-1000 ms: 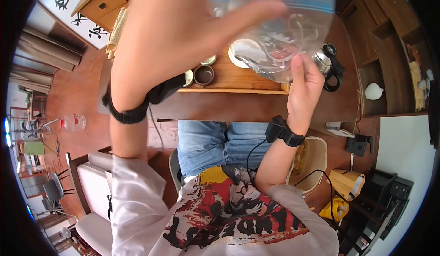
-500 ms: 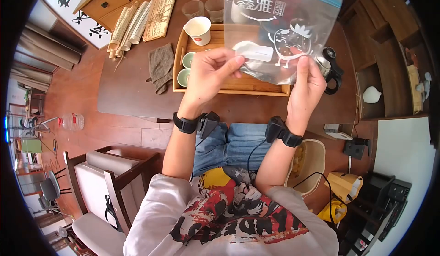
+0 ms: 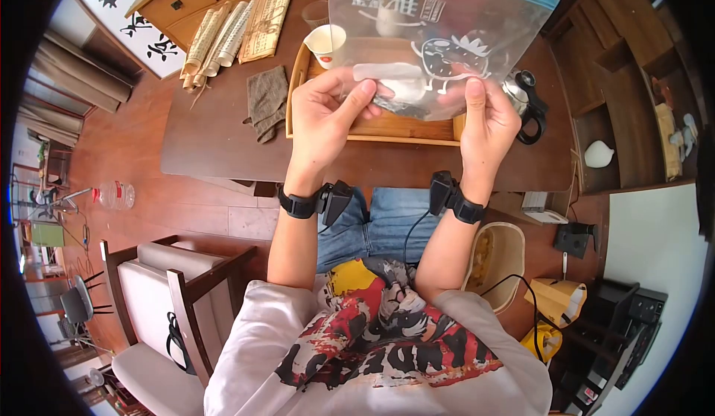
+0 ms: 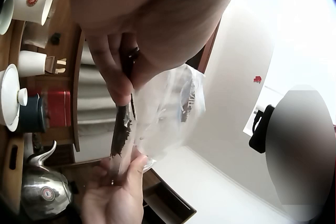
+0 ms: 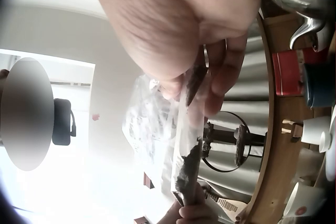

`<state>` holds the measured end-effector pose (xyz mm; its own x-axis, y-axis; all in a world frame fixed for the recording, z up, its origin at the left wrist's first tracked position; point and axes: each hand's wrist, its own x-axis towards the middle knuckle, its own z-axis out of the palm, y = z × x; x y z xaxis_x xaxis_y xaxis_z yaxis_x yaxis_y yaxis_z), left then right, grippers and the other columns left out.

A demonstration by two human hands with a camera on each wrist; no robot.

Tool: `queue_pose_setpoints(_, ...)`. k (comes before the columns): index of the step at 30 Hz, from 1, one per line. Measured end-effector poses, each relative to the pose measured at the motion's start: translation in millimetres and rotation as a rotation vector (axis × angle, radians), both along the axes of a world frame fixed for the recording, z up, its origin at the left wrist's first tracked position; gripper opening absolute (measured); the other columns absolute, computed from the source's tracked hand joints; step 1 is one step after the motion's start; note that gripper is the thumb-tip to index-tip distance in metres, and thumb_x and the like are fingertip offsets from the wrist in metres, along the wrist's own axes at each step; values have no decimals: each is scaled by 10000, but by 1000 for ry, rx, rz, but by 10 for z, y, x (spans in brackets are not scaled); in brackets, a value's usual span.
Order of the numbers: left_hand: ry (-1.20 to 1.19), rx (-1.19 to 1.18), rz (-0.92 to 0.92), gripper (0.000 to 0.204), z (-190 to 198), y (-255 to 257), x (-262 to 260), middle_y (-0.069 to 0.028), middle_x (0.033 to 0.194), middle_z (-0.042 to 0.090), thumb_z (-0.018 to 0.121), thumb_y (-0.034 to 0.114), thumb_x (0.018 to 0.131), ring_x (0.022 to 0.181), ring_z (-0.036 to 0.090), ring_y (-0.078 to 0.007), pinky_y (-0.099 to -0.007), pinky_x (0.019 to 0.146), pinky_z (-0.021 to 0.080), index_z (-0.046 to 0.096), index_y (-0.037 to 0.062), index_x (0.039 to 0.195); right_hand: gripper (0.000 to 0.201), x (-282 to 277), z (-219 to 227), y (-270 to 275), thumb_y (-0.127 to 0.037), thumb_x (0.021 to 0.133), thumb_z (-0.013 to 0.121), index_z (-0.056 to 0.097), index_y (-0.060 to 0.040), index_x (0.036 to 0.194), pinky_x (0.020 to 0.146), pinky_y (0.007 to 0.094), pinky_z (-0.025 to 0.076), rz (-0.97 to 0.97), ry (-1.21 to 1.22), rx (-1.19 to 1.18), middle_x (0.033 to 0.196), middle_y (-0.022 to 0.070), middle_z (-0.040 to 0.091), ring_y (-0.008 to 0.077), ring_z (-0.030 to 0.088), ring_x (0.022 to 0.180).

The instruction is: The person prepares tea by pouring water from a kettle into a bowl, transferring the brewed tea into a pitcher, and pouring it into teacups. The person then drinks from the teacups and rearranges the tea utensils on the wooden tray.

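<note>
A clear zip bag (image 3: 454, 14) with a blue strip along its top and white printed characters and a cartoon figure is held up over the table. My left hand (image 3: 322, 122) pinches its lower left part between thumb and fingers. At the lower right, my right hand (image 3: 489, 122) pinches it the same way, thumb toward me. Dark, ragged-edged material (image 4: 122, 134) lies along the bottom of the bag in the left wrist view. The right wrist view shows more of this dark material (image 5: 189, 169) between the two hands; its kind is unclear.
Behind the bag is a wooden tray (image 3: 372, 139), partly hidden, with a paper cup (image 3: 325, 42) at its left. A brown cloth (image 3: 267, 103) and rolled bamboo slips (image 3: 216, 40) lie leftward. A steel kettle (image 3: 526, 92) with a black handle stands right of the tray.
My left hand, earlier raised and blurred across the bag's upper part, has come down to its lower left and grips there. Both hands and the bag have since shifted slightly left.
</note>
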<state>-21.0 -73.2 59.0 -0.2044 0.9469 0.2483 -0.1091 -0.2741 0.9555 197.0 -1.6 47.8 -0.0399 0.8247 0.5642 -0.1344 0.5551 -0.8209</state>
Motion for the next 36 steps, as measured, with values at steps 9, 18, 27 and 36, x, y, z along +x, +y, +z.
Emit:
queue_pose_setpoints(9,41,-27,3,343,144,-77,35,-95,1112,830,848,37,990,969,779,-143,-280,810,633,771,-48,1314,287,-146,206,-170,-64,1033,818,750,58,1283,855,294,619,244,50,-132,1025,78,801,139,761,926)
queue_pose_setpoints(18,81,-193,-123,233,179,-95,-325,-112,1137,832,787,70,1049,1001,781,-155,-291,901,624,794,-45,1251,270,-61,79,-9,-24,1000,839,757,31,1251,784,293,635,392,-109,-341,1082,125,832,161,797,925)
queue_pose_setpoints(27,77,-31,-116,190,414,48,-292,-100,1152,835,741,73,1075,1020,767,-136,-300,925,607,807,-34,1218,237,-93,424,-113,-55,997,843,787,56,1199,858,292,621,337,-320,-295,1066,79,840,120,777,959)
queue_pose_setpoints(36,-8,-33,-95,226,314,-34,-360,-104,1161,832,732,38,1072,1046,755,-137,-306,952,613,780,-55,1273,207,-123,415,60,-130,1031,826,836,49,1137,870,283,603,415,-206,-304,1036,85,855,106,763,949)
